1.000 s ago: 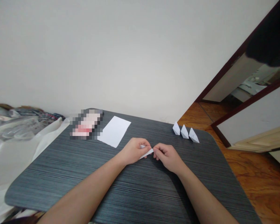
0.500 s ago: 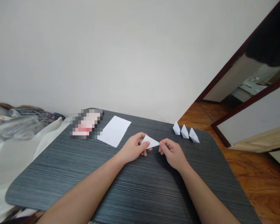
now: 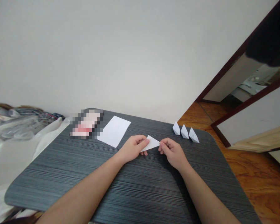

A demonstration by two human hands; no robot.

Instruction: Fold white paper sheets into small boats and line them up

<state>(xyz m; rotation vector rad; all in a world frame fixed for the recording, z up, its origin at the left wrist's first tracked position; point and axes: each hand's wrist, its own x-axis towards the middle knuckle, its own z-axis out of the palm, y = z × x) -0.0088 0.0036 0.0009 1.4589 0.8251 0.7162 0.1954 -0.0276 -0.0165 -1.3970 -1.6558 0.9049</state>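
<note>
A white folded paper [image 3: 151,143], triangular in outline, is held between my two hands just above the table. My left hand [image 3: 135,147] grips its wide end, thumb on top and fingers underneath. At the pointed right end, my right hand [image 3: 170,150] pinches the tip between thumb and fingers. Behind my left hand a flat white sheet of paper [image 3: 115,130] lies on the table. Past my right hand, three small folded paper boats [image 3: 184,132] stand in a row.
The dark wood-grain table [image 3: 130,189] has a pale wall [image 3: 130,62] behind it. A blurred-out pinkish object [image 3: 86,123] lies at its back left. Clear plastic and fabric [image 3: 25,124] are heaped at the left. Wooden floor [image 3: 254,186] and a doorway are at right.
My left thumb and fingers have shifted slightly on the folded paper, whose wide end has turned a little. My right hand keeps its pinch on the tip, almost still.
</note>
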